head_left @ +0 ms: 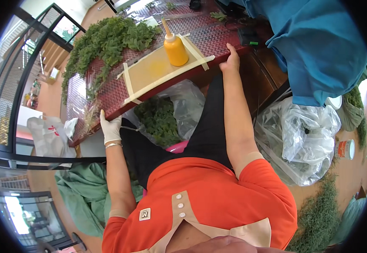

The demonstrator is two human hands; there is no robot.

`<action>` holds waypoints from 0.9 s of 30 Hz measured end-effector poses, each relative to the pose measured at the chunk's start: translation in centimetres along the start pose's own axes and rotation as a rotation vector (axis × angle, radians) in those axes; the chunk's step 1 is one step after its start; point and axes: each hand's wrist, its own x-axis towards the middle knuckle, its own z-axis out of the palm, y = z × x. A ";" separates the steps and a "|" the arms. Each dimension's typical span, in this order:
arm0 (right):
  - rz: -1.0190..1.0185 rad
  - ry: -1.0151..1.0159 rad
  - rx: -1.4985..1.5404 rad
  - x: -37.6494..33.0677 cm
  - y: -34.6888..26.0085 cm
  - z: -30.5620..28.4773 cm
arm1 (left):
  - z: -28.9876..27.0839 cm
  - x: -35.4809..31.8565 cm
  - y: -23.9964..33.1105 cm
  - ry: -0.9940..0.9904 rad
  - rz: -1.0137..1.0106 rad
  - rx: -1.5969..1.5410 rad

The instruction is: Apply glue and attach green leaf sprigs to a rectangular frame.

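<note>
My left hand, in a white glove with a bracelet at the wrist, grips the near left edge of a red woven-patterned tabletop. Its thumb shows at the rim while the other fingers are hidden. Farther right, my bare right hand holds the same edge, thumb up and the rest tucked out of sight. Between them, a brown board framed with cream tape lies on the table. On it stands a yellow squeeze bottle with a pointed nozzle. Green fern-like sprigs are heaped on the left part of the top.
Below the table edge, between my legs, an open clear plastic bag holds more green foliage. Blue cloth hangs at the right above a bulky clear bag. A black metal frame stands left; green cloth lies below it.
</note>
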 end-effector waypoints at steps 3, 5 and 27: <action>-0.007 0.005 0.002 -1.6 -0.6 0.0 | 0.3 -1.0 -0.5 0.016 0.009 0.004; -0.038 0.108 -0.050 -2.5 -0.7 0.6 | 0.6 -1.1 -0.5 0.058 0.015 0.008; 0.056 0.078 -0.110 -3.5 -2.7 0.2 | 1.5 -5.0 -1.6 -0.158 -0.137 -0.137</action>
